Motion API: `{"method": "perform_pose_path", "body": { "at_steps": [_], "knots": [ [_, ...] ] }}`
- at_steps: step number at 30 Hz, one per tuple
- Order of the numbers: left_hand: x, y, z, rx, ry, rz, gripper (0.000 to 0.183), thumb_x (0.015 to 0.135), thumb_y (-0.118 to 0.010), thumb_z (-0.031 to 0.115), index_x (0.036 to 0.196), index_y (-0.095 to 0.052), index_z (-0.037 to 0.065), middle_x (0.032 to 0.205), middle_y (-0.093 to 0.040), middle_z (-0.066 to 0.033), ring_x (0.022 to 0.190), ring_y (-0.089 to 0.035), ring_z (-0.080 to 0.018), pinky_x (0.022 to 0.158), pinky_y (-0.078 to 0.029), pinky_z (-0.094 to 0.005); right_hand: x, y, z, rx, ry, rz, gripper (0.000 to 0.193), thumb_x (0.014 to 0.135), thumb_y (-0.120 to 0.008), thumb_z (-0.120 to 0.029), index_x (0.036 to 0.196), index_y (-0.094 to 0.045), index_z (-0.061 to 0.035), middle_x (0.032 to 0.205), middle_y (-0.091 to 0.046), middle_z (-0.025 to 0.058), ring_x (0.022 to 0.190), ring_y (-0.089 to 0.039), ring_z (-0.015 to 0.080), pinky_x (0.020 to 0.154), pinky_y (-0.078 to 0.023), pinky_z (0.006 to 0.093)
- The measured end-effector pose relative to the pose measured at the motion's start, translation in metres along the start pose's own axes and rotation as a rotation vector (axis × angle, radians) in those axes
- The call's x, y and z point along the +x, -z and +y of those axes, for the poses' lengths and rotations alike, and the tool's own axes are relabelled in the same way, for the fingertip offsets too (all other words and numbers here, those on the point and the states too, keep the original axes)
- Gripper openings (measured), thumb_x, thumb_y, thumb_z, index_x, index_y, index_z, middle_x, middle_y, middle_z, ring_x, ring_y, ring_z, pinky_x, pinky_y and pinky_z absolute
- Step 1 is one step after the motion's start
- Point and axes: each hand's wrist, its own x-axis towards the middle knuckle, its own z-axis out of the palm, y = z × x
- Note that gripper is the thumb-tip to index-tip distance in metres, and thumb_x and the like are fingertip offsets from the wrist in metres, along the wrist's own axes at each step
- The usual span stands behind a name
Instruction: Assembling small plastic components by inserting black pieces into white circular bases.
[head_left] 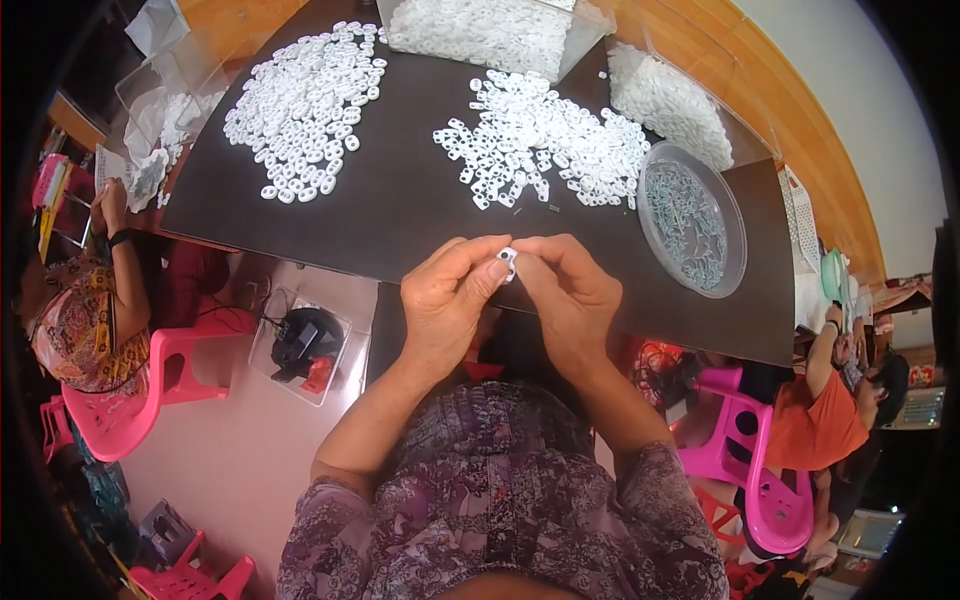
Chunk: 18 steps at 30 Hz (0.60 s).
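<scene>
Close to the table's near edge, both of my hands meet around a small white plastic piece point(508, 262) with a dark hole. My left hand point(438, 305) pinches it between thumb and fingertips. Fingertips of my right hand point(574, 300) press on its other side, partly covering it. Ahead of my hands lies a pile of small white plastic pieces with holes point(545, 140). A second pile, of rounded white plastic pieces point(305, 110), spreads out at the far left. Two tiny thin dark pieces point(554, 208) lie on the table just beyond my hands.
On the dark table point(400, 180), a round clear tub point(742, 235) holds many thin grey-green pieces. Clear boxes of white parts point(480, 35) stand at the back. A pink chair point(160, 370) with a seated person is left; another pink chair point(780, 510) and people are right.
</scene>
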Motion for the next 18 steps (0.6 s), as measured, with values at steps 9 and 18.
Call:
{"method": "perform_pose_path", "body": {
  "at_steps": [9, 18],
  "knots": [
    [-0.0003, -0.0001, -0.0036, -0.146, -0.002, 0.057, 0.019, 0.086, -0.061, 0.003, 0.103, -0.065, -0.002, 0.083, -0.06, -0.0037, 0.072, -0.055, -0.0075, 0.064, -0.045, -0.0196, 0.0022, -0.0006, -0.0049, -0.142, 0.173, -0.09, 0.022, 0.077, -0.065, 0.003, 0.098, -0.063, -0.0013, 0.085, -0.056, 0.0028, 0.069, -0.051, 0.0085, 0.063, -0.043, 0.0225],
    [-0.0029, -0.0023, -0.0084, -0.227, 0.007, 0.071, 0.021, 0.086, -0.062, 0.005, 0.105, -0.064, -0.004, 0.092, -0.064, -0.0052, 0.082, -0.057, -0.0099, 0.075, -0.046, -0.0207, -0.0006, -0.0034, 0.0048, -0.15, 0.2, -0.044, 0.026, 0.074, -0.067, 0.004, 0.098, -0.063, -0.0015, 0.086, -0.058, 0.0048, 0.07, -0.052, 0.0121, 0.063, -0.044, 0.0241]
  ]
}}
